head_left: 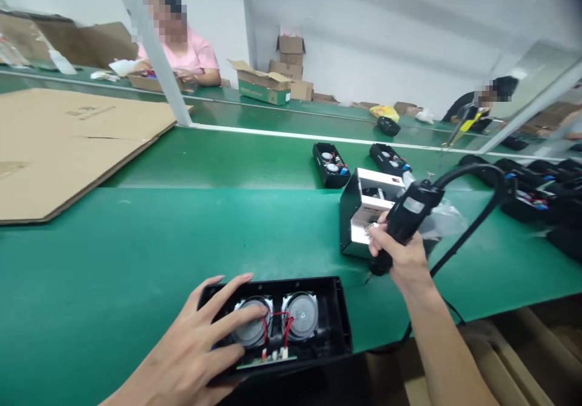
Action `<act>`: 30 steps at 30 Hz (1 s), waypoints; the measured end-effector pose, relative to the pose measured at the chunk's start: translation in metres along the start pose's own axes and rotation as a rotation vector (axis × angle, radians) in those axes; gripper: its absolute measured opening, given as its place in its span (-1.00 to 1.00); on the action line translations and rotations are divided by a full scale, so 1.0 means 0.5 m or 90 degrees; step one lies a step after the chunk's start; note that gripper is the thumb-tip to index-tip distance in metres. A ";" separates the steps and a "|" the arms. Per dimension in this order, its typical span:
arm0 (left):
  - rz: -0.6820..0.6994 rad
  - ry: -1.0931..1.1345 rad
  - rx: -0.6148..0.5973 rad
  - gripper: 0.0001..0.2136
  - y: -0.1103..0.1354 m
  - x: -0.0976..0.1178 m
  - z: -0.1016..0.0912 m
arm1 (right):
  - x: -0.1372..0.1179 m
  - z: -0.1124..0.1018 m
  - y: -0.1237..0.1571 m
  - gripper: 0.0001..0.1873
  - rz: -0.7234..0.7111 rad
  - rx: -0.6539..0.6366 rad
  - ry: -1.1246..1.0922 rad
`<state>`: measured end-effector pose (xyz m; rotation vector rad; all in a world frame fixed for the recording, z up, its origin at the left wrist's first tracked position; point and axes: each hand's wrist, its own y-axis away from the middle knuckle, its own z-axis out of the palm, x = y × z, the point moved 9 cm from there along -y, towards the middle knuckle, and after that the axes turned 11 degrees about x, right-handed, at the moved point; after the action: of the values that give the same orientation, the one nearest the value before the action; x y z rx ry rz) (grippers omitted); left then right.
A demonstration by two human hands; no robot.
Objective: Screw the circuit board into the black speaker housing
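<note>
My left hand [195,339] spans the left end of an open black speaker housing [339,318], gripping it with fingers spread over its far rim and inside. One fingertip touches the left of two round speaker drivers [302,315]. Red wires run from the drivers to a circuit board [264,362] along the near side. My right hand [400,248] is closed around a black electric screwdriver [409,209], its bit pointing down just above the green bench, right of the housing. Directly behind it stands a black and silver screw feeder [352,218], partly hidden by my fingers and the screwdriver.
Two more open housings [331,166] lie behind the feeder; several black units [527,200] crowd the right. A thick black cable [477,230] loops from the screwdriver. Flat cardboard [68,151] covers the left bench. Two people [200,54] sit across, beyond a metal post [159,60].
</note>
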<state>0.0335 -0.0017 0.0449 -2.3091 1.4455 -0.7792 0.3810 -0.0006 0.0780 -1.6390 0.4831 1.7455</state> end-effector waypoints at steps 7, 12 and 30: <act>0.017 0.004 0.023 -0.92 -0.015 -0.001 -0.001 | -0.183 -0.068 -0.029 -0.62 -0.244 0.226 -0.126; -0.001 -0.002 0.003 -0.92 -0.026 -0.015 0.026 | -0.178 -0.030 -0.055 -0.62 -0.263 0.183 -0.029; -0.015 0.031 0.044 -0.84 -0.020 -0.014 0.040 | -0.110 -0.080 0.050 -0.59 -0.051 0.073 0.001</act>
<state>0.0500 0.0086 0.0317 -2.2742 1.3916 -0.8847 0.3908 -0.0577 0.1214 -1.5581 0.5018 1.6273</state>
